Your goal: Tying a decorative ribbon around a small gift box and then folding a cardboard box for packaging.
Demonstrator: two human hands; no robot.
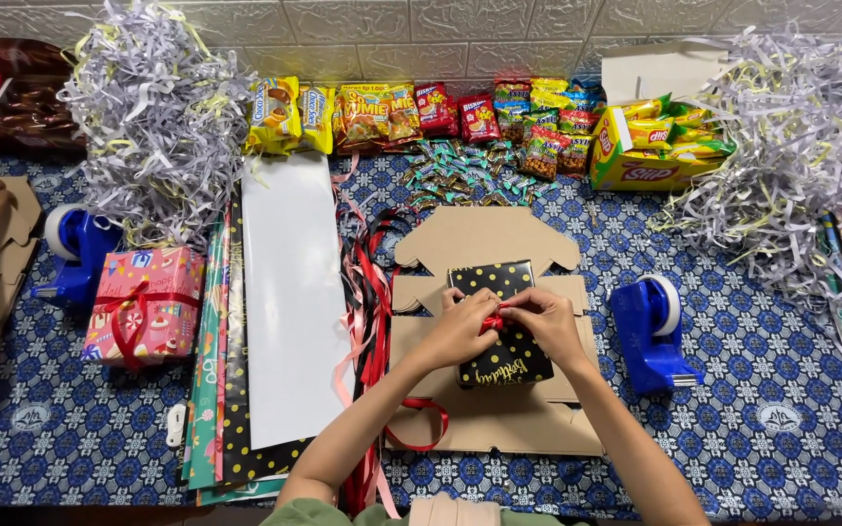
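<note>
Both bare forearms reaching forward from the bottom edge, converging toward the middle. Left hand [462, 329] and right hand [542, 321] brought close together, fingertips nearly meeting, knuckles up. Fingers of each curled in a tight pinching grip, thumbs tucked under. Wrists slightly bent inward, elbows spread wide, right forearm angled more steeply than the left.

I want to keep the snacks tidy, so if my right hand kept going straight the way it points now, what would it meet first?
The right hand points up and left over the black gold-dotted gift box. Past the box it would likely cross the flat brown cardboard first, then the small wrapped candies; depth is unclear.
</note>
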